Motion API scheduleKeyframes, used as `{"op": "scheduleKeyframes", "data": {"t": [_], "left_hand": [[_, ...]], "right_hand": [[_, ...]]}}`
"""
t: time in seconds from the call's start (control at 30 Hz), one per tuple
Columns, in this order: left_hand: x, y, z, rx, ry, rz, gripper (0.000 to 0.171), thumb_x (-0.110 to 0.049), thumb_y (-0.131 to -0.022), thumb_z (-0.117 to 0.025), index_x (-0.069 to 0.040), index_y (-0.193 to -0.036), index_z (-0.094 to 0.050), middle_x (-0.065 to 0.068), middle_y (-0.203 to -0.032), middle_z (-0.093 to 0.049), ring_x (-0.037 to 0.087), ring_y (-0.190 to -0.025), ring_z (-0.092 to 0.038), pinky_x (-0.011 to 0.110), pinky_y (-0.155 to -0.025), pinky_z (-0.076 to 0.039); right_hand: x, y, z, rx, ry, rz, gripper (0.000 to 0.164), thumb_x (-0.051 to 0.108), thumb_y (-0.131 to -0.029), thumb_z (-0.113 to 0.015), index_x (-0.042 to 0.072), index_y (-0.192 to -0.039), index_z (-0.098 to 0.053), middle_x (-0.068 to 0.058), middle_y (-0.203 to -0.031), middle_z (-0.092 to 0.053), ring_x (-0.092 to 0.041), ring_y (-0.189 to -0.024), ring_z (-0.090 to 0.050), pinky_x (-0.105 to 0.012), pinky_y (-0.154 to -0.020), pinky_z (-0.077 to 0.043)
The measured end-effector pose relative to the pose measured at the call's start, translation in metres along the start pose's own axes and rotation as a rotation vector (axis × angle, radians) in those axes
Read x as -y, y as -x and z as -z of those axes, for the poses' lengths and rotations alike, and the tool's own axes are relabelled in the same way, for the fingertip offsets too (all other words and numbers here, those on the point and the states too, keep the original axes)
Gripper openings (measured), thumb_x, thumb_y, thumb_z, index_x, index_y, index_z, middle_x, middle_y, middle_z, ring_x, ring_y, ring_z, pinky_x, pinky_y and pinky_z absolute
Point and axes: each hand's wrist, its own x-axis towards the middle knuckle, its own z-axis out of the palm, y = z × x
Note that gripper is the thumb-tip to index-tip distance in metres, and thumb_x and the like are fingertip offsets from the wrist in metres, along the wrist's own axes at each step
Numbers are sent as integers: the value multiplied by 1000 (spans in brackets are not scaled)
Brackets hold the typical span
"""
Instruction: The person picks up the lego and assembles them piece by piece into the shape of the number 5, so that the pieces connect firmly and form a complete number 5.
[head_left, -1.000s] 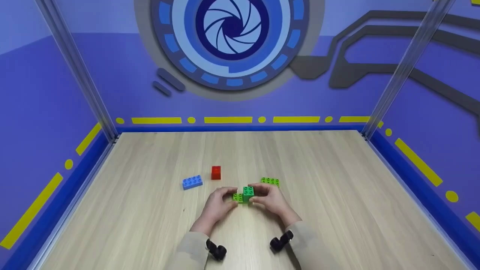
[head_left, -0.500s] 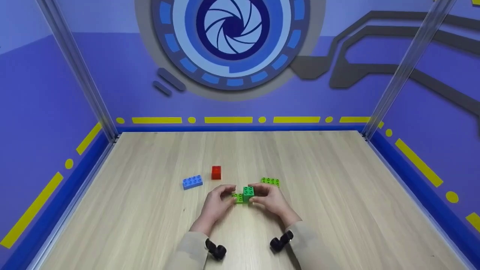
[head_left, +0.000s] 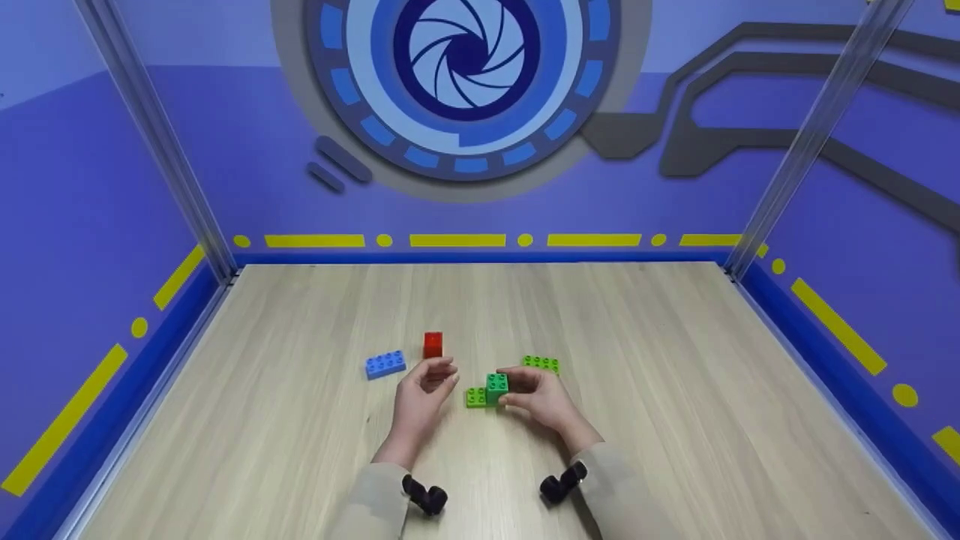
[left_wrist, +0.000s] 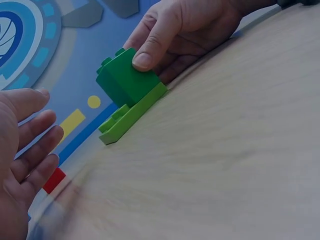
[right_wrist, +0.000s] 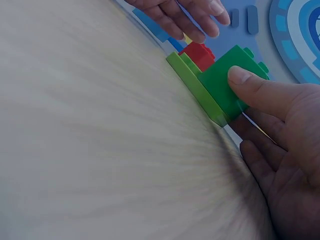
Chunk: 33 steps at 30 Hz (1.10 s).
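My right hand (head_left: 546, 397) pinches a dark green toy brick (head_left: 496, 387) between thumb and fingers. That brick sits on one end of a flat lime green brick (head_left: 475, 397), whose studs show on the left part. In the left wrist view the dark green brick (left_wrist: 125, 77) stands upright on the lime one (left_wrist: 132, 117). My left hand (head_left: 421, 394) is apart from both bricks, its fingers relaxed with nothing between them. Just beyond its fingertips stands a red brick (head_left: 433, 345), close to them in the head view.
A blue brick (head_left: 385, 364) with two rows of studs lies left of the red one. Behind my right hand is another lime green brick (head_left: 541, 364), partly hidden by the fingers. The wooden table (head_left: 645, 322) ends at a blue back wall (head_left: 225, 172).
My left hand has let go of the lime green brick and moved left and away from me, toward the red brick. The right hand has kept its place on the dark green brick.
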Motion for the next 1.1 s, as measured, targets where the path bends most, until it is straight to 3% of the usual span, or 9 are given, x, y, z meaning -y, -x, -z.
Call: {"op": "scheduleKeyframes", "data": {"t": [0.23,0.47,0.7,0.87,1.1], "left_hand": [[-3,-2,14,-47,42,50,35,-16,-94,-76,-8,-127,-68,7,-119,-73,18,-110,-68,22,-95,-57],[-2,-8,36,-128,56,26,36,-11,-93,-76,-9,-128,-68,9,-126,-70,27,-121,-62,43,-109,-50],[-3,-10,62,-181,44,49,42,-12,-96,-73,-10,-137,-61,8,-136,-65,29,-129,-60,31,-107,-52],[-2,-11,80,-216,42,78,48,-14,-98,-71,-14,-143,-55,5,-145,-58,29,-142,-49,40,-122,-39],[4,-15,90,-245,-42,128,58,-10,-97,-71,-13,-150,-47,9,-153,-50,28,-148,-41,42,-127,-32]], "right_hand": [[1,0,1,7,-17,-3,44,7,-84,-84,7,-126,-72,-15,-124,-74,-21,-111,-70,-30,-97,-57],[1,0,2,14,-29,1,45,8,-83,-84,6,-127,-72,-15,-123,-74,-17,-108,-70,-23,-93,-56],[0,1,2,22,-25,11,47,9,-83,-84,5,-128,-71,-15,-123,-74,-21,-110,-71,-27,-96,-57],[0,1,2,24,-49,20,46,7,-84,-83,3,-129,-70,-18,-124,-73,-20,-109,-71,-24,-93,-57],[0,1,2,30,-41,41,47,7,-84,-83,1,-128,-69,-19,-123,-74,-14,-105,-71,-18,-89,-56]]}}
